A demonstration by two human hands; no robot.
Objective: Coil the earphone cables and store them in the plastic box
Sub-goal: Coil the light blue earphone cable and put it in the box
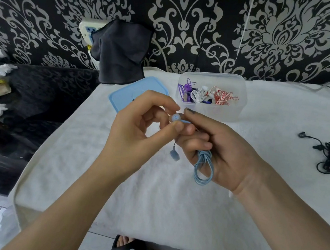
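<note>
Left hand (pixel 136 129): thumb and forefinger pinching light-blue earbud (pixel 175 118). Right hand (pixel 219 150): fingers curled round coiled blue cable (pixel 203 167), loops hanging below palm. Both held above white towel (pixel 132 183), near open clear plastic box (pixel 208 111) with coiled earphones inside.

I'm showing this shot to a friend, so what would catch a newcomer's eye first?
First, the two hands at centre: the left hand pinches a blue earbud while the right hand holds the coiled blue cable. Behind them stands the clear plastic box with purple, white and red earphones, its blue lid beside it.
</note>
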